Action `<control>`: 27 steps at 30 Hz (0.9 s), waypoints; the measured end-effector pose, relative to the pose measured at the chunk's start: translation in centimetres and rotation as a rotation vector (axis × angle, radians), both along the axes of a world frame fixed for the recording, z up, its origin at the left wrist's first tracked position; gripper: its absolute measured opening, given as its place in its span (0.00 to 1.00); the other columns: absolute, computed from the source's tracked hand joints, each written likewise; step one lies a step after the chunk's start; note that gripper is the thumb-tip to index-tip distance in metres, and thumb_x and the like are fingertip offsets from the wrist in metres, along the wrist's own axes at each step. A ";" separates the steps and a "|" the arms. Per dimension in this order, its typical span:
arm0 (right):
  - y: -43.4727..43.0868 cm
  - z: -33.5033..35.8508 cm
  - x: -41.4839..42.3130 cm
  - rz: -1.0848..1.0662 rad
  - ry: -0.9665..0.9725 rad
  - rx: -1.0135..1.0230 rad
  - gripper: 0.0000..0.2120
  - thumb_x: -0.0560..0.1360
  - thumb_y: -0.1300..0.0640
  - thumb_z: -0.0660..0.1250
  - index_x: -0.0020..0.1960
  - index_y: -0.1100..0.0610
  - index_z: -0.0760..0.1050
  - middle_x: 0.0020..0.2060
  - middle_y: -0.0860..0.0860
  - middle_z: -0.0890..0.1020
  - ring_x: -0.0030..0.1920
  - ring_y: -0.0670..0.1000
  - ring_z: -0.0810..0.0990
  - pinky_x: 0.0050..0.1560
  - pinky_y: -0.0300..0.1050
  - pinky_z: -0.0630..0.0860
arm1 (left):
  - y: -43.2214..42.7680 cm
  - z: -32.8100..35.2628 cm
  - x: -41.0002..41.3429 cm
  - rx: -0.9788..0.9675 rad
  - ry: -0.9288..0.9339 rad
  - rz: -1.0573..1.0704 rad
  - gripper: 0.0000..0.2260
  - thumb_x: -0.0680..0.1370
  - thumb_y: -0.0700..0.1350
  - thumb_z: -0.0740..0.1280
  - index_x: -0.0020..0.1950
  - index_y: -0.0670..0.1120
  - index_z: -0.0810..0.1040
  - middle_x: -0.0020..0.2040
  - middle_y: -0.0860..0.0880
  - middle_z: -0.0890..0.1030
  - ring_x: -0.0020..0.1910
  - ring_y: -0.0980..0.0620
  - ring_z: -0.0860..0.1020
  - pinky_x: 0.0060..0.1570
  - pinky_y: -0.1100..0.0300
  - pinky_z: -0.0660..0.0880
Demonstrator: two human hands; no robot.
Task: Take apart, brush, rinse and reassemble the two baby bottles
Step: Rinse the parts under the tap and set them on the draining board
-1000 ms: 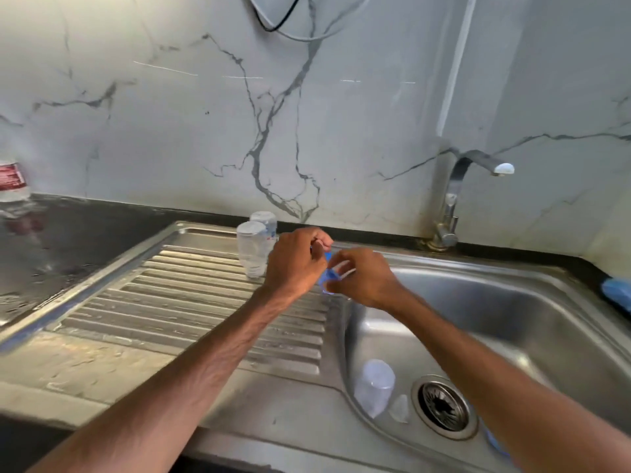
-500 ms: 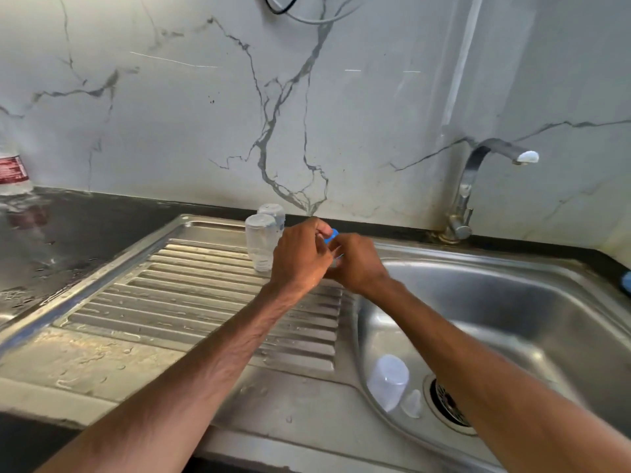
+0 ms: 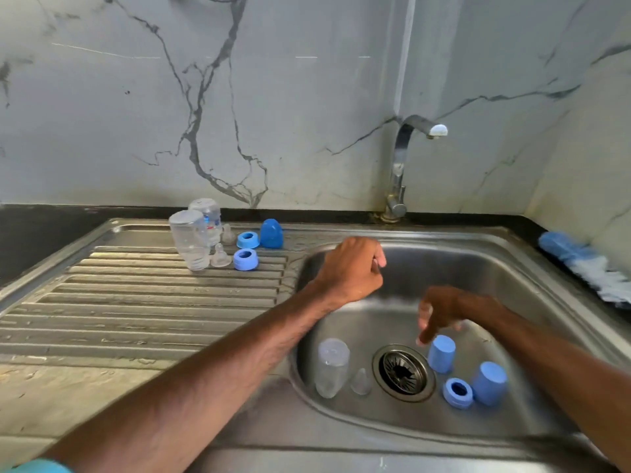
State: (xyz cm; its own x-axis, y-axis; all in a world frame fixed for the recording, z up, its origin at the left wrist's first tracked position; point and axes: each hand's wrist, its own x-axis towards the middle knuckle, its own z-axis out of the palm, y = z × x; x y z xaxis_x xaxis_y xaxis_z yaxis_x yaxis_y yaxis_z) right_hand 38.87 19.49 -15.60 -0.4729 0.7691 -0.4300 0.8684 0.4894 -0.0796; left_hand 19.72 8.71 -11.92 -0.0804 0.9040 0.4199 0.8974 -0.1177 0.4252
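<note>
Hovering over the sink basin (image 3: 454, 264), left hand (image 3: 351, 268) was curled into a fist, nothing visible in it; right hand (image 3: 440, 310) hung open, fingers drooping just above a blue cap (image 3: 441, 353) beside the drain (image 3: 404, 372). Second cap (image 3: 489, 382), blue ring (image 3: 457, 392), nipple (image 3: 361, 382) and clear bottle (image 3: 331, 367) lay in the basin. Two upturned bottles (image 3: 189, 244) stood on the drainboard (image 3: 153, 302)

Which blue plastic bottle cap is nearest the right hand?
The blue plastic cap beside the metal drain strainer, just below the right hand; the second cap stands farther right, the third cap on the drainboard.
</note>
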 end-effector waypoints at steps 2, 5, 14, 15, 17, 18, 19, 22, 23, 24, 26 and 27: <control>0.1 -1.2 0.5 -0.025 -0.090 -0.066 0.20 0.64 0.43 0.85 0.48 0.54 0.84 0.38 0.53 0.84 0.35 0.52 0.81 0.37 0.43 0.81 | 0.7 -0.2 1.4 -0.031 0.037 -0.031 0.13 0.73 0.38 0.65 0.50 0.50 0.85 0.51 0.53 0.85 0.53 0.50 0.82 0.51 0.56 0.77; -0.1 -2.4 0.6 -0.073 -0.128 -0.138 0.20 0.66 0.55 0.85 0.51 0.61 0.81 0.43 0.56 0.85 0.37 0.58 0.86 0.43 0.50 0.85 | 1.4 -0.7 2.8 -0.058 0.092 -0.080 0.13 0.74 0.37 0.66 0.52 0.50 0.85 0.54 0.52 0.85 0.55 0.51 0.81 0.53 0.56 0.77; 1.6 2.9 1.1 -0.418 1.169 -0.242 0.17 0.72 0.70 0.77 0.58 0.60 0.78 0.50 0.60 0.84 0.44 0.57 0.85 0.38 0.48 0.85 | 7.2 1.2 4.1 0.182 0.765 -0.053 0.27 0.78 0.47 0.67 0.74 0.38 0.69 0.80 0.38 0.63 0.81 0.40 0.58 0.79 0.46 0.54; 1.5 3.2 1.1 -0.412 1.231 -0.246 0.21 0.72 0.71 0.77 0.62 0.60 0.78 0.53 0.61 0.84 0.46 0.56 0.84 0.40 0.50 0.86 | 8.4 2.1 4.3 0.204 0.880 -0.028 0.27 0.80 0.47 0.64 0.77 0.38 0.66 0.82 0.38 0.58 0.82 0.41 0.53 0.80 0.44 0.50; 1.2 3.2 1.1 -0.369 1.243 -0.214 0.23 0.73 0.72 0.74 0.66 0.61 0.78 0.55 0.61 0.84 0.47 0.54 0.84 0.45 0.50 0.85 | 10.3 3.7 4.5 0.181 1.050 -0.007 0.25 0.83 0.45 0.59 0.80 0.39 0.62 0.84 0.40 0.53 0.83 0.42 0.49 0.81 0.44 0.45; 1.1 3.2 1.0 -0.360 1.240 -0.186 0.23 0.73 0.73 0.74 0.66 0.61 0.79 0.54 0.61 0.84 0.46 0.52 0.83 0.46 0.48 0.84 | 11.2 4.2 4.5 0.143 1.108 0.003 0.25 0.84 0.45 0.58 0.80 0.40 0.61 0.84 0.40 0.52 0.83 0.42 0.49 0.81 0.44 0.44; 0.9 3.1 0.8 -0.349 1.239 -0.153 0.22 0.73 0.73 0.74 0.64 0.61 0.80 0.52 0.59 0.84 0.45 0.52 0.82 0.46 0.46 0.83 | 12.0 4.5 4.2 0.092 1.163 0.020 0.24 0.85 0.45 0.57 0.81 0.40 0.61 0.84 0.40 0.52 0.83 0.42 0.48 0.81 0.44 0.43; 0.7 2.7 0.3 -0.283 1.221 -0.025 0.23 0.70 0.73 0.76 0.63 0.60 0.80 0.50 0.57 0.83 0.48 0.53 0.81 0.48 0.44 0.81 | 12.9 5.0 3.0 -0.035 1.247 0.117 0.21 0.86 0.44 0.57 0.79 0.40 0.66 0.82 0.40 0.58 0.83 0.42 0.52 0.81 0.45 0.44; 0.6 2.6 0.1 -0.270 1.215 0.005 0.24 0.69 0.73 0.77 0.64 0.61 0.79 0.52 0.58 0.83 0.49 0.55 0.81 0.52 0.46 0.81 | 12.8 4.9 2.6 -0.030 1.228 0.122 0.19 0.86 0.43 0.57 0.77 0.40 0.68 0.80 0.40 0.64 0.81 0.41 0.56 0.81 0.46 0.47; 0.6 2.6 -0.2 -0.274 1.210 0.030 0.26 0.68 0.71 0.78 0.64 0.60 0.79 0.54 0.58 0.84 0.51 0.56 0.82 0.55 0.50 0.82 | 12.6 4.8 2.3 -0.006 1.200 0.115 0.18 0.85 0.41 0.58 0.75 0.40 0.71 0.76 0.40 0.69 0.79 0.41 0.62 0.80 0.46 0.52; 0.5 2.5 -0.7 -0.311 1.201 0.081 0.29 0.66 0.68 0.81 0.65 0.58 0.78 0.55 0.56 0.85 0.54 0.56 0.84 0.59 0.53 0.82 | 11.9 4.3 1.6 0.014 1.074 0.125 0.17 0.83 0.38 0.60 0.72 0.40 0.72 0.68 0.42 0.77 0.70 0.42 0.73 0.74 0.49 0.64; 0.5 2.3 -1.0 -0.329 1.195 0.106 0.29 0.66 0.67 0.82 0.64 0.57 0.78 0.55 0.54 0.85 0.54 0.56 0.84 0.59 0.52 0.82 | 11.4 3.6 1.2 -0.004 0.967 0.141 0.20 0.81 0.37 0.62 0.74 0.39 0.69 0.68 0.42 0.77 0.67 0.43 0.75 0.70 0.50 0.68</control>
State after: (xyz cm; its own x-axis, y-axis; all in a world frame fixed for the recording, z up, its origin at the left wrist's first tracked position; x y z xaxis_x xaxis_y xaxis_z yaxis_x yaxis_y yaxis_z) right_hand 37.82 19.96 -13.28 -0.3028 0.9299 0.2086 0.3616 0.3147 -0.8776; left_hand 20.89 20.16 -8.28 0.1894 0.9142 0.3583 0.8650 0.0174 -0.5014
